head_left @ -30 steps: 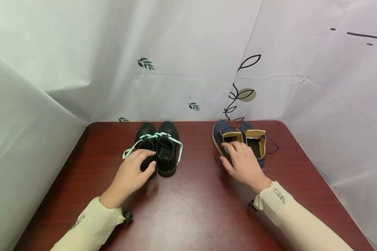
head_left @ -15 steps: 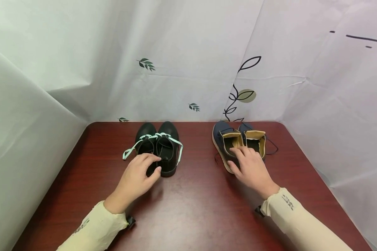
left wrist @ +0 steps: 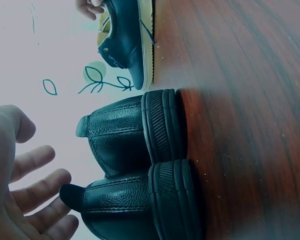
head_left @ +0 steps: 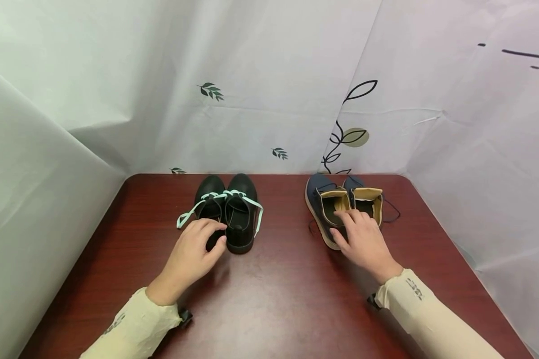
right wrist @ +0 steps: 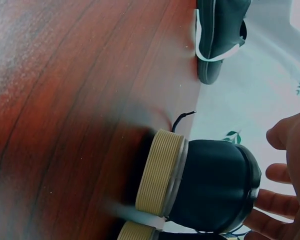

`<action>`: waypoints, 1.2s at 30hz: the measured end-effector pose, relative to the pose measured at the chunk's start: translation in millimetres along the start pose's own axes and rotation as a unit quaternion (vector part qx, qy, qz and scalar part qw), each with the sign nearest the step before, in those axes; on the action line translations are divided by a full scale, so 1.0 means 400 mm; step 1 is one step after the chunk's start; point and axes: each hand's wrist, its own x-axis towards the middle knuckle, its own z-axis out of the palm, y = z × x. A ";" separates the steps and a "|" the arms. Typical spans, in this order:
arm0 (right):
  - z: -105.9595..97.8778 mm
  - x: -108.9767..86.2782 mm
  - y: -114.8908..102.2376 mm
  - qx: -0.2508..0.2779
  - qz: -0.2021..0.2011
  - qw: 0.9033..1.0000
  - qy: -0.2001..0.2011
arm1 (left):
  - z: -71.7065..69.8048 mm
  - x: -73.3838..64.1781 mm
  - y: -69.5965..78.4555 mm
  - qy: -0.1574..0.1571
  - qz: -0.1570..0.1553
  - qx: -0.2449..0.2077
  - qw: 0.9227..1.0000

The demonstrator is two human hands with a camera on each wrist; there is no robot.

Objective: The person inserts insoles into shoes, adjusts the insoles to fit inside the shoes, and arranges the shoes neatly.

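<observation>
Two black leather shoes with mint-green laces [head_left: 186,218] stand side by side at the back left, heels towards me. My left hand [head_left: 190,254] hovers over the heel of the left black shoe [head_left: 208,189], fingers loosely bent and holding nothing. In the left wrist view its fingers are close to that shoe's heel tab [left wrist: 71,197]; whether they touch is unclear. The right black shoe [head_left: 241,239] is beside it. My right hand [head_left: 367,245] is above the heels of two navy shoes with tan soles, a left one [head_left: 315,199] and a right one [head_left: 354,182], its fingers relaxed and spread.
All the shoes stand on a dark red wooden table [head_left: 269,294] near its back edge. Bare tabletop lies between the pairs and in front. White leaf-printed sheeting [head_left: 251,99] hangs behind and at both sides. A loose dark lace [head_left: 393,212] trails right of the navy pair.
My right hand has drawn back towards me and a little right, uncovering more of the left navy shoe. The left hand has shifted slightly back and right. The shoes have stayed put.
</observation>
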 end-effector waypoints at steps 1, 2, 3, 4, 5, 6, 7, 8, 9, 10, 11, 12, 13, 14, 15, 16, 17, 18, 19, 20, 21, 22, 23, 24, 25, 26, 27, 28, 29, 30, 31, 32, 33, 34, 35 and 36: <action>0.001 -0.001 0.000 0.001 -0.001 1.000 0.000 | 0.000 0.000 0.000 -0.001 -0.001 0.001 1.000; 0.002 -0.001 0.000 0.001 -0.001 1.000 0.001 | 0.000 -0.001 -0.001 -0.001 -0.002 0.001 1.000; 0.003 -0.001 0.000 0.001 -0.001 1.000 0.002 | 0.000 -0.001 -0.001 -0.001 -0.002 0.001 1.000; 0.003 -0.002 0.000 0.002 -0.001 1.000 0.003 | 0.000 -0.001 -0.001 -0.001 -0.002 0.001 1.000; 0.003 -0.002 0.000 0.002 -0.001 1.000 0.004 | 0.000 -0.002 -0.001 -0.001 -0.002 0.001 1.000; 0.004 -0.002 0.000 0.002 -0.001 1.000 0.005 | 0.000 -0.002 -0.002 0.000 -0.002 -0.001 1.000; 0.004 -0.002 0.000 0.003 0.000 1.000 0.006 | 0.001 -0.003 -0.003 0.001 -0.002 -0.001 1.000; 0.004 -0.002 0.000 0.004 0.000 1.000 0.008 | 0.001 -0.003 -0.003 0.002 -0.003 -0.003 1.000; 0.004 -0.002 0.000 0.006 0.001 1.000 0.008 | 0.001 -0.004 -0.003 0.002 -0.003 -0.004 1.000; 0.004 -0.002 0.000 0.006 0.003 1.000 0.008 | 0.001 -0.004 -0.004 0.003 -0.003 -0.005 1.000; 0.004 -0.002 0.000 0.008 0.004 1.000 0.009 | 0.001 -0.004 -0.004 0.004 -0.004 -0.006 1.000; 0.005 -0.002 0.001 0.009 0.005 1.000 0.010 | 0.001 -0.004 -0.004 0.004 -0.004 -0.007 1.000; 0.004 -0.001 0.001 0.010 0.005 1.000 0.011 | 0.002 -0.004 -0.005 0.004 -0.004 -0.007 1.000; 0.004 0.000 0.000 0.009 0.005 1.000 0.012 | 0.002 -0.004 -0.005 0.004 -0.005 -0.007 1.000; 0.005 0.000 0.001 0.008 0.005 1.000 0.012 | 0.003 -0.004 -0.006 0.005 -0.005 -0.007 1.000; 0.005 0.001 0.001 0.007 0.005 1.000 0.012 | 0.003 -0.004 -0.006 0.006 -0.006 -0.007 1.000; 0.004 0.002 0.000 0.006 0.005 1.000 0.012 | 0.004 -0.004 -0.007 0.006 -0.007 -0.008 1.000; 0.004 0.001 0.001 0.005 0.006 1.000 0.011 | 0.005 -0.005 -0.007 0.006 -0.008 -0.008 1.000; 0.004 0.001 0.000 0.003 0.007 1.000 0.010 | 0.006 -0.005 -0.007 0.006 -0.010 -0.008 1.000; 0.003 0.000 0.001 0.002 0.009 1.000 0.009 | 0.007 -0.004 -0.006 0.005 -0.010 -0.008 1.000; 0.003 -0.001 0.001 0.002 0.010 1.000 0.008 | 0.008 -0.004 -0.006 0.005 -0.010 -0.009 1.000; 0.003 -0.002 0.001 0.004 0.010 1.000 0.007 | 0.010 -0.004 -0.005 0.004 -0.011 -0.009 1.000; 0.003 -0.003 0.002 0.004 0.010 1.000 0.006 | 0.011 -0.004 -0.005 0.004 -0.011 -0.010 1.000; 0.003 -0.003 0.002 0.004 0.009 1.000 0.006 | 0.012 -0.003 -0.005 0.003 -0.012 -0.010 1.000; 0.003 -0.003 0.003 0.005 0.009 1.000 0.006 | 0.012 -0.003 -0.006 0.002 -0.012 -0.009 1.000; 0.003 -0.003 0.003 0.006 0.009 1.000 0.006 | 0.013 -0.003 -0.007 0.002 -0.013 -0.009 1.000; 0.004 -0.002 0.004 0.006 0.009 1.000 0.006 | 0.014 -0.003 -0.007 0.000 -0.014 -0.008 1.000; 0.004 -0.002 0.005 0.005 0.011 1.000 0.006 | 0.015 -0.003 -0.008 -0.001 -0.015 -0.008 1.000; 0.004 0.000 0.007 0.003 0.013 1.000 0.007 | 0.015 -0.002 -0.009 -0.003 -0.015 -0.008 1.000; 0.004 0.001 0.008 0.002 0.015 1.000 0.008 | 0.015 0.000 -0.010 -0.005 -0.016 -0.009 1.000; 0.004 0.003 0.009 0.002 0.019 1.000 0.009 | 0.014 0.002 -0.011 -0.006 -0.020 -0.010 1.000; 0.003 0.006 0.011 0.001 0.022 1.000 0.011 | 0.014 0.005 -0.012 -0.007 -0.023 -0.010 1.000; 0.003 0.009 0.014 -0.001 0.026 1.000 0.013 | 0.013 0.007 -0.011 -0.008 -0.028 -0.011 1.000; 0.002 0.012 0.016 -0.001 0.030 0.999 0.013 | 0.011 0.011 -0.012 -0.008 -0.034 -0.012 0.999; 0.001 0.017 0.019 0.000 0.034 0.999 0.012 | 0.009 0.015 -0.011 -0.009 -0.043 -0.013 0.999; 0.001 0.021 0.022 0.002 0.042 0.999 0.008 | 0.007 0.018 -0.010 -0.009 -0.053 -0.011 0.998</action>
